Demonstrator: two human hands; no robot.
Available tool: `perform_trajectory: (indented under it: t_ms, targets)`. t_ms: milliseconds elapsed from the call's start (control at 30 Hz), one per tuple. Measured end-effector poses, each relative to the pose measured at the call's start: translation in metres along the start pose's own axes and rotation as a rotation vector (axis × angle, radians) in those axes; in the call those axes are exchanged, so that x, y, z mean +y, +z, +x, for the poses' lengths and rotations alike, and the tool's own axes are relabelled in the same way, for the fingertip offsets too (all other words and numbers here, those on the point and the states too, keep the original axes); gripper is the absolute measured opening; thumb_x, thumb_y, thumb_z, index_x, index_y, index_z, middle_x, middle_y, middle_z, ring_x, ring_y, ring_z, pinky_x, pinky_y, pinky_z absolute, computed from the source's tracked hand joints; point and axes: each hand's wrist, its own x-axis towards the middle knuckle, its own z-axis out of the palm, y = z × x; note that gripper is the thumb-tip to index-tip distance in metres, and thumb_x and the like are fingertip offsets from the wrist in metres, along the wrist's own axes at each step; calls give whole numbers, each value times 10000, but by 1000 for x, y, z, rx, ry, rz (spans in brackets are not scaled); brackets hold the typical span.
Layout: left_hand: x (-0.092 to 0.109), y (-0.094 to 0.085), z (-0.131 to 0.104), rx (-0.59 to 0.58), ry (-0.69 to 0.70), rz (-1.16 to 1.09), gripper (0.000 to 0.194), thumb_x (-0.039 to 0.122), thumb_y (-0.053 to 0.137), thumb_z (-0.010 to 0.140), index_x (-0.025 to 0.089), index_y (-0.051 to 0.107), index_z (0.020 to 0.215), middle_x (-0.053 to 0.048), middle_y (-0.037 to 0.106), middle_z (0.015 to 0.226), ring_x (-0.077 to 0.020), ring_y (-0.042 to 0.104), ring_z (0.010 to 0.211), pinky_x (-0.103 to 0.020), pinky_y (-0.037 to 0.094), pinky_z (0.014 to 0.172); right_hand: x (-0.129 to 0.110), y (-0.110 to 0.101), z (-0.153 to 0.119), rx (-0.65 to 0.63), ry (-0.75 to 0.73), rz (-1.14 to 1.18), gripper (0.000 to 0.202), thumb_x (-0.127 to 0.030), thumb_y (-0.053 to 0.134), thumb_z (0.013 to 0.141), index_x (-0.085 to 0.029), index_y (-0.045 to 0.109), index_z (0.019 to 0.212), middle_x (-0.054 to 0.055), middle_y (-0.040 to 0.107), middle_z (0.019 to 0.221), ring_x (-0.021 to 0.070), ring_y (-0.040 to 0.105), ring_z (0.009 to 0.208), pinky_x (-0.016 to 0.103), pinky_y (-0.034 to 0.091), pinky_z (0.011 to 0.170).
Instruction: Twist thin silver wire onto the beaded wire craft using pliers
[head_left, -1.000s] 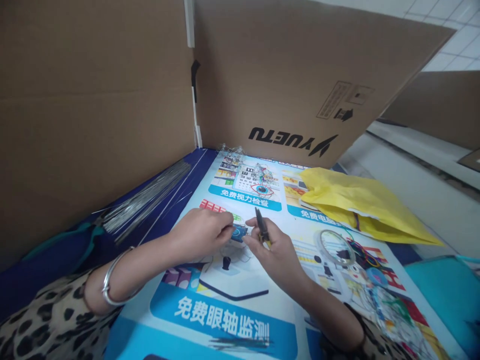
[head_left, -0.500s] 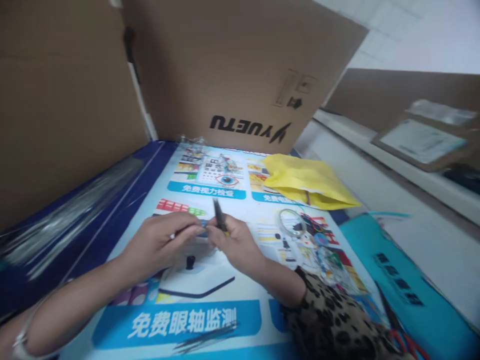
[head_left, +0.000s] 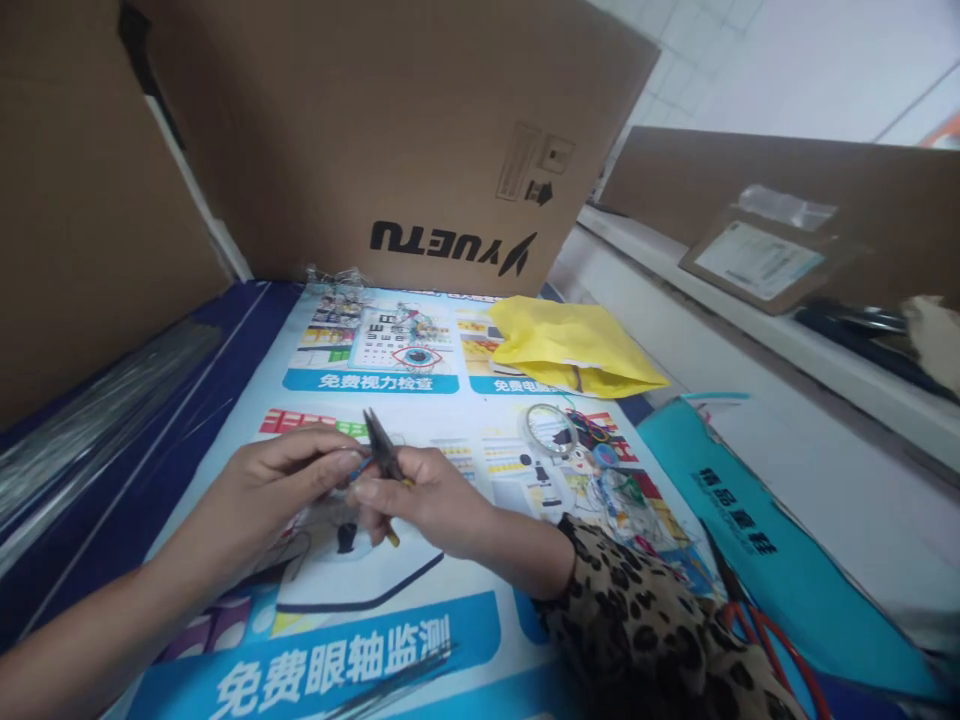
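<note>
My right hand [head_left: 427, 505] is wrapped round a pair of needle-nose pliers [head_left: 382, 448], its dark jaws pointing up and to the left. Yellow shows on the handles, which the palm mostly hides. Just left of the jaws, my left hand [head_left: 277, 485] is closed, thumb against forefinger. A thin blue strand [head_left: 363, 467] shows at those fingertips, close to the pliers; what else they pinch is too small to make out. Both hands are over the printed poster sheet [head_left: 360, 560]. Near its front edge lies a bunch of thin dark wires [head_left: 405, 680].
To the right lie a clear ring-shaped roll [head_left: 551, 430], tangled coloured strands [head_left: 626, 495], a teal bag [head_left: 772, 560] and red-handled scissors [head_left: 784, 650]. A yellow pouch [head_left: 574, 345] rests farther back. Cardboard panels [head_left: 360, 120] stand behind and left; clear plastic [head_left: 112, 420] lies leftward.
The view has swung right, so the scene sits farther left. The pliers have turned in my right hand: their jaws look broader and a yellow handle shows below. My left hand stays closed.
</note>
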Motion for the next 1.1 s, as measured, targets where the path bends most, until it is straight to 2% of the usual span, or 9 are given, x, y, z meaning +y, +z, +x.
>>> perform_trajectory:
  t_ms: [100,133,233,333,467,567,733,933,1100]
  targets:
    - [3,0,0,-23,-23,-40,214,409,601,774,204,650,738,9,645,696,-128,573,657,-214,453,616,-2,-6,-1,10,-11,-93,299,-458,564,756,-167,505,719,-39,522,535,74,456,456,210,366,454]
    - [4,0,0,21,-30,-38,220,403,600,777,192,642,730,6,639,685,-126,568,647,-214,450,607,-3,-8,-1,51,-22,-151,279,-444,546,778,-168,510,754,-39,523,551,80,471,482,217,383,483]
    - [5,-2,3,111,-16,-84,226,382,574,804,169,623,745,-10,643,714,-134,577,683,-230,457,632,-9,-17,0,180,-48,-468,246,-403,480,843,-171,525,772,-29,529,591,96,499,563,224,401,554]
    - [4,-5,6,137,24,-174,218,369,559,816,162,620,788,-28,656,771,-135,580,708,-237,458,641,-11,-25,2,221,-103,-809,257,-392,439,871,-179,530,761,-11,551,637,111,505,594,227,386,564]
    - [4,-6,5,116,30,-236,229,370,552,816,152,615,788,-44,658,787,-143,587,722,-246,454,636,-8,-33,4,283,-356,-1354,281,-383,412,892,-163,568,814,60,590,770,169,523,720,271,386,643]
    - [6,-6,4,89,30,-275,229,363,544,820,149,603,762,-41,651,767,-139,584,720,-245,449,636,-7,-35,4,296,-516,-1578,248,-338,435,889,-152,586,823,81,588,791,194,510,770,291,379,690]
    - [6,-7,4,75,22,-346,199,335,548,818,153,592,750,-39,651,840,-128,582,751,-233,445,635,-8,-36,5,304,-556,-1785,145,-260,506,848,-161,597,795,69,569,744,200,476,747,300,347,689]
    - [5,-7,5,66,-2,-358,203,331,527,826,154,589,750,-40,657,828,-134,587,768,-239,443,652,-7,-38,6,333,-585,-1829,133,-252,511,847,-162,593,792,63,552,731,195,456,747,302,329,695]
    - [0,-4,5,76,-26,-362,206,351,581,796,152,596,744,-29,660,786,-119,576,695,-236,440,639,-2,-39,6,336,-581,-1877,124,-266,529,841,-166,585,795,61,547,740,198,442,738,307,307,675]
